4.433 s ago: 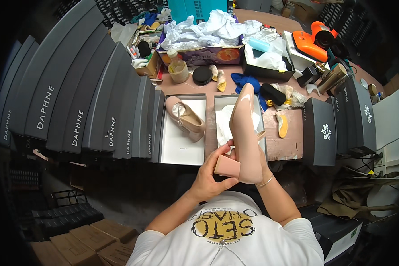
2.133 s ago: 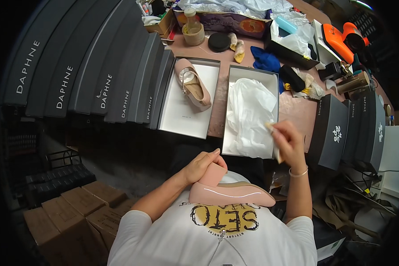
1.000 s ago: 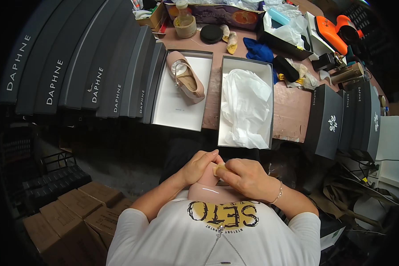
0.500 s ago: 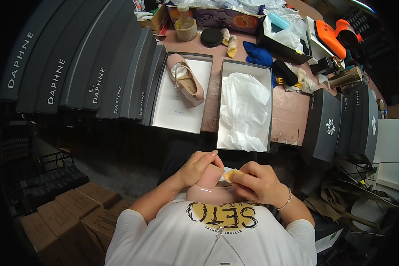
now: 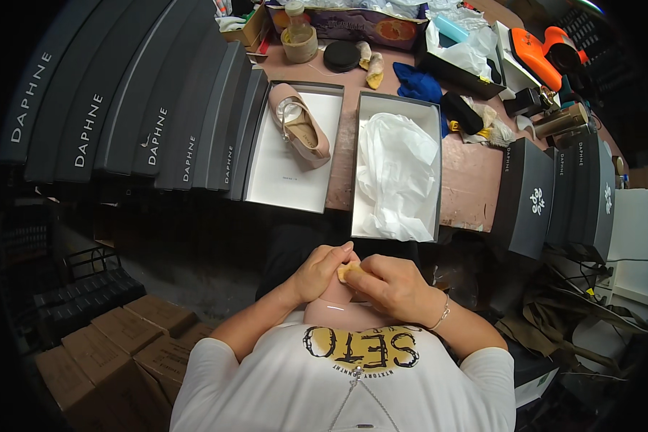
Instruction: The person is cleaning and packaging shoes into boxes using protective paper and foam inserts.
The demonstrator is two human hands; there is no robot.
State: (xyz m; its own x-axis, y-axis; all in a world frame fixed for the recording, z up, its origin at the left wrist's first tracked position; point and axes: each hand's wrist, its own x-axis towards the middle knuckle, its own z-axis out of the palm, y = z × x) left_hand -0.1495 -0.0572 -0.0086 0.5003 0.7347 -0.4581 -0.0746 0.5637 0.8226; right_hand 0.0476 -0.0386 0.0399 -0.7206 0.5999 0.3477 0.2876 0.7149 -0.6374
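Pressing away at lap height, the bare right hand (image 5: 396, 284) pinches a small, soft-looking yellow pad (image 5: 349, 271) tight between thumb and fingers, right up against the heel of a smooth, shiny pink heeled shoe (image 5: 331, 314); the bare left hand (image 5: 315, 275) is closed round that heel's far end; the shoe itself lies against a white printed T-shirt (image 5: 266, 374), heel pointing toward the table, much of its front hidden under the right hand and wrist; doing this well, I'd judge, calls for a firm left hold, light even pressure, a flat pad and fingernails kept off the shiny surface; the hands nearly meet, so the left fingers look like the chief obstacle to the heel's covered end!

Up on the worn pinkish tabletop (image 5: 471, 191), a pale pink strapped shoe (image 5: 302, 129) sits slanted in a shallow white-lined box (image 5: 284, 189); just beside it, a dark-rimmed white box (image 5: 419, 111) holds crumpled white tissue paper (image 5: 396, 173); tall dark-grey cardboard boxes (image 5: 122, 108) crowd the left; farther back sit a flat round black lid (image 5: 341, 56), a crumpled blue cloth (image 5: 416, 81) and an orange plastic device (image 5: 531, 56), none apparently hindering the hands.
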